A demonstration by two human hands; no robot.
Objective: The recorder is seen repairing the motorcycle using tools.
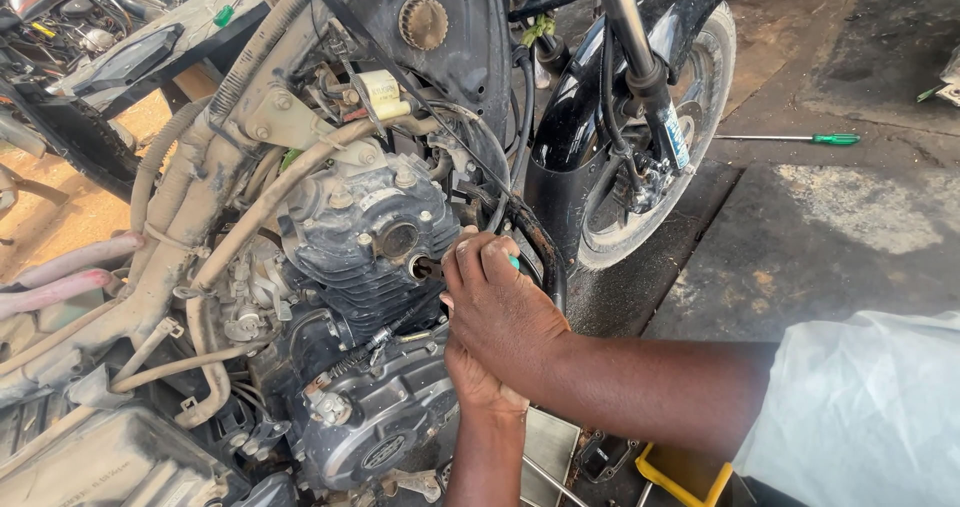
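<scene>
Hands work low on the right side of a stripped motorcycle engine (370, 257). The right hand (500, 307), coming in from a pale sleeve (860, 407), is curled shut around a tool with a green handle (514, 263), only a sliver of which shows between the fingers, and its working end seems set at a small port (422, 265) on the cylinder head. The left hand (475, 377) comes up from below, just under and touching the right wrist; its fingers are hidden, so I cannot tell whether it grips anything or only braces.

As I judge it, the step in hand is turning or seating a fastener or fitting at that port. What follows calls for a steady, straight push on the tool so it does not slip against the nearby cables (390, 332) and the exhaust pipe (535, 247).

The front wheel (650, 167) stands on a stained, dusty concrete floor (830, 237). A green-handled screwdriver (800, 138) lies on it well apart. A yellow tray (690, 472) sits near the lower edge. Another machine's parts show at upper left, over sandy ground.
</scene>
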